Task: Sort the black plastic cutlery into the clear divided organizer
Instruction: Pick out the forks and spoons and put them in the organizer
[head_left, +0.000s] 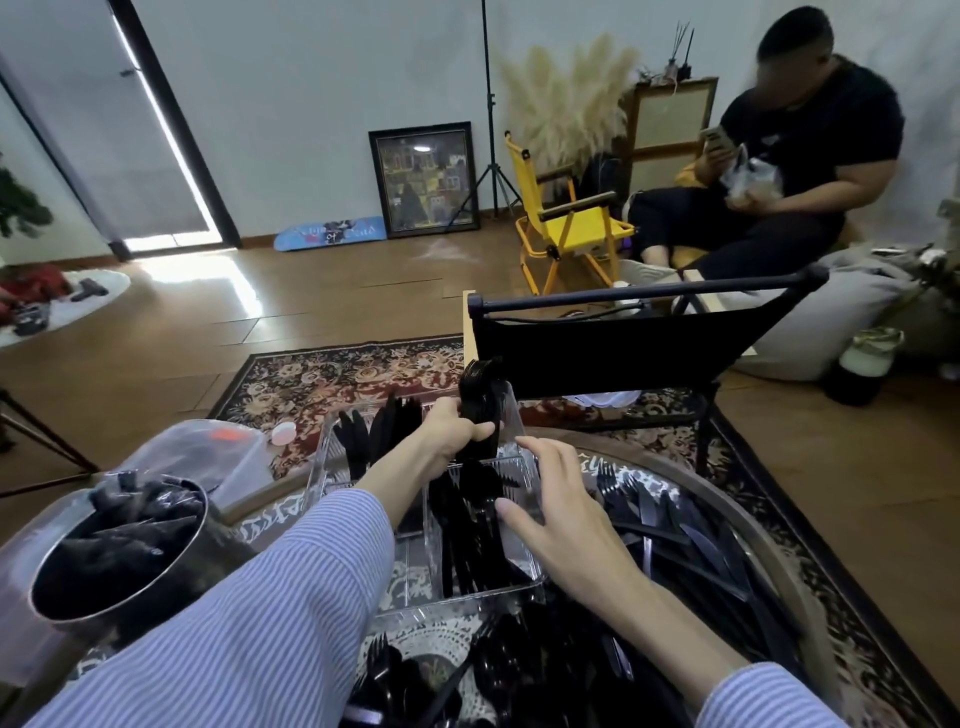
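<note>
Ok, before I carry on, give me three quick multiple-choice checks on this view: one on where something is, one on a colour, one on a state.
1. Where does the metal bowl stand relative to the clear organizer?
A. To its left
B. To its right
C. Inside it

2. What colour is the folding chair by the far wall?
A. Red
B. Yellow
C. Green

3. What is the left hand doing?
A. Lying flat on the rug
B. Hanging open and empty
C. Gripping a stack of black cutlery

Answers: 1 A, the bowl sits at the left edge of the view, beside the left sleeve. 2 B, its frame and seat are yellow. 3 C, the fingers close around the stack over the organizer's far end, while the right hand rests open on its right wall.
</note>
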